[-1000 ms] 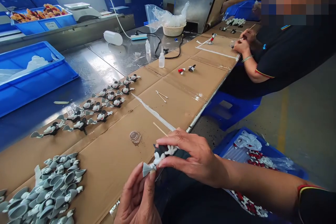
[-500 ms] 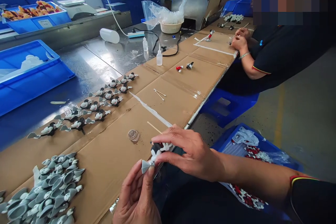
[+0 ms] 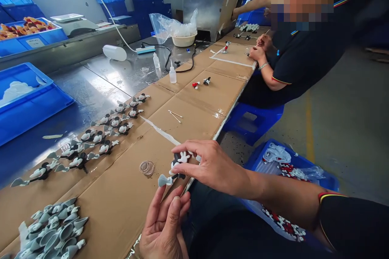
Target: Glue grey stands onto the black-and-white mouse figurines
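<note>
My right hand [image 3: 214,166] pinches a small black-and-white mouse figurine [image 3: 175,165] between thumb and fingers, above the table edge. One white glove-shaped hand of the figurine sticks up near my fingers, and a grey cone-like piece [image 3: 163,181] is at its lower left end. Just below that piece is my left hand [image 3: 167,224], palm up, its fingers apart and nothing held in it. The index fingertip is close to the grey piece; whether it touches I cannot tell. A clear round glue puddle or dish [image 3: 147,168] lies on the cardboard [image 3: 121,194] behind the figurine.
Several similar figurines [image 3: 97,137] lie in rows at left, with a heap of grey cone pieces [image 3: 56,230] nearer me. Cotton swabs [image 3: 174,116] and a dropper bottle [image 3: 173,75] are farther back. A co-worker [image 3: 306,60] sits at right, beyond a blue bin [image 3: 330,182].
My left thumb and fingers have come off the grey piece and spread apart below it. My right hand still holds the figurine. The view has shifted, and the thin stick by my right hand no longer shows.
</note>
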Demonstrator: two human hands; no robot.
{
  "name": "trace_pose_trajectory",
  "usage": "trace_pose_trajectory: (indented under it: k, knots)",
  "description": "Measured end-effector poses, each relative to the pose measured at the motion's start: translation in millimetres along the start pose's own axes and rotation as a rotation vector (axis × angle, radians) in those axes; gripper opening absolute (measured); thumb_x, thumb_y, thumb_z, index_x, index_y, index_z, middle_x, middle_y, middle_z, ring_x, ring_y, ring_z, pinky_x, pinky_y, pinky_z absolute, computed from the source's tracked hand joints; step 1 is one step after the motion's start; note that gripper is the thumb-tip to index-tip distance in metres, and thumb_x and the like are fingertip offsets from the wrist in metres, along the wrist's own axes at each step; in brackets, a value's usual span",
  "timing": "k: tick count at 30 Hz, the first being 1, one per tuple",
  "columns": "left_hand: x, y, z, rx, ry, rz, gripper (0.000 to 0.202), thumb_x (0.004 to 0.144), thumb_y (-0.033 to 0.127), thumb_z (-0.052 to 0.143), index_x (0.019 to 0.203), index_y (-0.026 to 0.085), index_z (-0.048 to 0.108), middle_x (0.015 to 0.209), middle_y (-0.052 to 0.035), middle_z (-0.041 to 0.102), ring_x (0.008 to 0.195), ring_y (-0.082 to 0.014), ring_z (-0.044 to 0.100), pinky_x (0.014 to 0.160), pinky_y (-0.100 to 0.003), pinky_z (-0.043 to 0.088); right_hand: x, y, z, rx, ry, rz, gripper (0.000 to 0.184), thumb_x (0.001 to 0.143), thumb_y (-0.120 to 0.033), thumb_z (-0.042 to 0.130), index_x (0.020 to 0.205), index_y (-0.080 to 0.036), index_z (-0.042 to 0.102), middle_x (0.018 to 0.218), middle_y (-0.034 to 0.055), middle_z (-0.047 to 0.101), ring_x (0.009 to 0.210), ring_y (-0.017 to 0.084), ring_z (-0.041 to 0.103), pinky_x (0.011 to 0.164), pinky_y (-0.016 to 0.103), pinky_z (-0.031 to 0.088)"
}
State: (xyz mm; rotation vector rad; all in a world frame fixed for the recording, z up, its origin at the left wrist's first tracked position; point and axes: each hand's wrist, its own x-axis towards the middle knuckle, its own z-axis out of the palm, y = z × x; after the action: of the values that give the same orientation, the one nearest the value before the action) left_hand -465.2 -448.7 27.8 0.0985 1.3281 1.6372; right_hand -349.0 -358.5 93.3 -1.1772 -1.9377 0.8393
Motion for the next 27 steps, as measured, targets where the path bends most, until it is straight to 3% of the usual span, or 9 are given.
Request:
trace_pose_trajectory:
  k: [6,12,17,21,27]
  knots:
    - [6.6,-3.0,-5.6,0.001,-0.030,0.042,0.067,0.042,0.032,0.096,0.100,0.014,0.068,0.083,-0.0132,0.077,0.070,-0.0303,0.074,0.059,-0.031,0.063,-5.5,6.2,0.5,-0.054,0.044,-0.130,0.028,0.078,-0.017,0.080,0.102,-0.016,0.066,0.094,0.0003,0.072,0.080,0.012,0.066,0.076,0.022,0.050]
    - [8.7,-0.5,-5.8,-0.021,-0.033,0.274,0.055,0.050,0.030,0.093,0.100,0.021,0.071,0.096,-0.0044,0.077,0.085,-0.0219,0.074,0.074,-0.025,0.061,-12.7,26.5,6.7,0.034,0.096,-0.512,0.021,0.090,-0.019,0.069,0.108,-0.016,0.060,0.100,0.0034,0.071,0.096,0.013,0.065,0.087,0.025,0.049]
    - [2.0,4.2,-0.3,0.019,-0.085,0.458,0.047,0.059,0.030,0.090,0.102,0.025,0.072,0.103,0.0001,0.076,0.092,-0.0139,0.072,0.083,-0.015,0.056,-16.8,43.8,14.7,0.092,0.161,-0.777,0.018,0.091,-0.011,0.065,0.108,-0.014,0.059,0.100,0.0080,0.072,0.093,0.013,0.069,0.083,0.027,0.049]
    - [-1.8,1.1,-0.8,0.081,-0.110,0.477,0.045,0.062,0.032,0.088,0.104,0.026,0.072,0.105,-0.0015,0.075,0.091,-0.0167,0.072,0.080,-0.020,0.059,-19.2,46.6,18.9,0.085,0.189,-0.826,0.017,0.089,-0.009,0.067,0.103,-0.014,0.060,0.097,0.0075,0.073,0.086,0.013,0.070,0.079,0.028,0.050]
    - [1.0,-7.8,-8.3,0.124,-0.112,0.486,0.039,0.064,0.036,0.086,0.100,0.024,0.073,0.099,-0.0026,0.075,0.083,-0.0158,0.073,0.079,-0.020,0.059,-20.9,44.2,20.0,0.123,0.172,-0.787,0.013,0.092,-0.012,0.064,0.104,-0.015,0.059,0.095,0.0071,0.073,0.086,0.013,0.071,0.079,0.027,0.050]
